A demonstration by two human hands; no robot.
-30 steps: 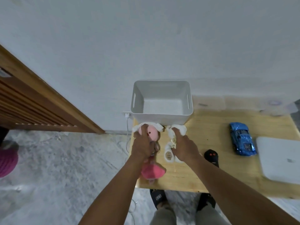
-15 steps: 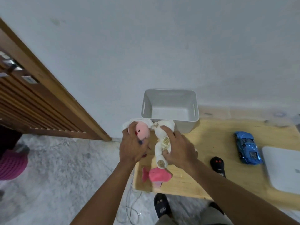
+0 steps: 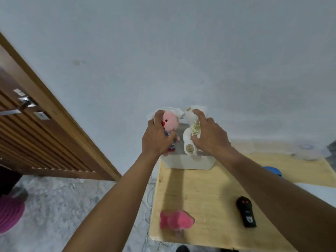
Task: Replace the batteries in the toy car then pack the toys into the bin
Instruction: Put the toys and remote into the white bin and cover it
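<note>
My left hand (image 3: 157, 138) grips a pink-faced plush doll (image 3: 171, 121) with a white hood. My right hand (image 3: 209, 135) grips a white plush toy (image 3: 190, 131) with cream trim. Both toys hang just above the white bin (image 3: 189, 161), which stands at the far left of the wooden table (image 3: 209, 197); my hands hide most of its opening. A pink fish plush (image 3: 175, 220) lies near the table's front left edge. Only a sliver of the blue toy car (image 3: 272, 170) shows behind my right forearm. The black remote (image 3: 246, 210) lies on the table to the right.
A wooden slatted door (image 3: 36, 139) with a metal handle stands at the left. White cables (image 3: 148, 195) hang off the table's left edge. A pink object (image 3: 10, 213) sits on the marble floor at far left. The wall rises right behind the bin.
Both hands have lifted the two plush toys from the table front and carried them up and forward over the bin. The pink fish plush stays on the table.
</note>
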